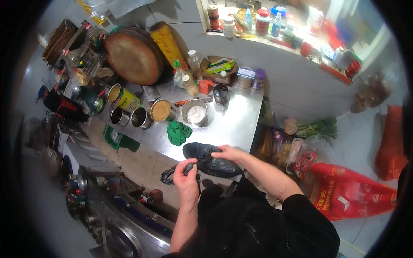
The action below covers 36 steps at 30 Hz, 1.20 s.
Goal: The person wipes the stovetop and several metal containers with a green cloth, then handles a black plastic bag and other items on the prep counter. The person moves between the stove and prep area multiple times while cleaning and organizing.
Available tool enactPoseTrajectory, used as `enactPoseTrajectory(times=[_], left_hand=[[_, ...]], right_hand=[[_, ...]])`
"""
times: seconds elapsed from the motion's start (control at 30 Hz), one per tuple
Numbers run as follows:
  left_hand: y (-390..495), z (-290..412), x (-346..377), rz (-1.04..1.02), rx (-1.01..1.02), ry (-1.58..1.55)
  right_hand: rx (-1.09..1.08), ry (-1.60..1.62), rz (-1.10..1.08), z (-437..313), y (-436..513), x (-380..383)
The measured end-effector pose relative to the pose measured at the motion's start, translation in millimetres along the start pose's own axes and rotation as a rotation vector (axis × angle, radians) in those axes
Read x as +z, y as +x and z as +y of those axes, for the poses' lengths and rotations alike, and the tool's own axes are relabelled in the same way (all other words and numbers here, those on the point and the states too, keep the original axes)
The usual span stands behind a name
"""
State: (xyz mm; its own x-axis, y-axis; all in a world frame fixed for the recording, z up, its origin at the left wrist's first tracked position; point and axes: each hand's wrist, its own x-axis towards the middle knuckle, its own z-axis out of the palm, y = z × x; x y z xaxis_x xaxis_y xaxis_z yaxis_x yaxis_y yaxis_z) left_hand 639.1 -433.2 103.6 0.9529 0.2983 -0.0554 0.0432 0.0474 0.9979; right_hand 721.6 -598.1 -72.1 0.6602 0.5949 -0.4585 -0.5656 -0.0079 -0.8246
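A filled black plastic bag (219, 166) rests at the near edge of the metal table (238, 125). My left hand (187, 171) pinches the bag's gathered neck, and the loose end hangs to its left. Against the bag's upper right side lies my right hand (226, 153), its thumb and fingers on the plastic. Just beyond the bag is a crumpled green cloth (179, 133). Behind the cloth stand a metal pot of white contents (195, 114) and a tin of tan powder (161, 110). What the black bag contains is hidden.
A dark-lidded jar (221, 93), a cleaver (151, 94) and a round wooden chopping block (133, 55) are farther back. Vegetables and a red sack (351, 193) lie right of the table. A green bin (121, 138) stands left; another person (64, 103) is at the far left.
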Motion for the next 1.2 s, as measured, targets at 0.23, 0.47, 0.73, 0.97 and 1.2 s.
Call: enactPoseTrajectory(times=[0.23, 0.47, 0.73, 0.97, 1.2], left_hand=[[48, -74, 21, -0.197, 0.071, 0.45], [108, -123, 6, -0.295, 0.201, 0.878], [125, -197, 17, -0.408, 0.3, 1.32], [135, -207, 21, -0.304, 0.31, 1.403], [139, -223, 23, -0.36, 0.635, 1.268]], right_hand=[[-0.31, -1.095, 0.501, -58, 26, -50], [-0.413, -1.409, 0.513, -4, 10, -21], [-0.251, -1.544, 0.425, -7, 25, -15], [-0.175, -1.52, 0.411, -23, 40, -13], [-0.194, -1.167, 0.664, 16, 49, -13]])
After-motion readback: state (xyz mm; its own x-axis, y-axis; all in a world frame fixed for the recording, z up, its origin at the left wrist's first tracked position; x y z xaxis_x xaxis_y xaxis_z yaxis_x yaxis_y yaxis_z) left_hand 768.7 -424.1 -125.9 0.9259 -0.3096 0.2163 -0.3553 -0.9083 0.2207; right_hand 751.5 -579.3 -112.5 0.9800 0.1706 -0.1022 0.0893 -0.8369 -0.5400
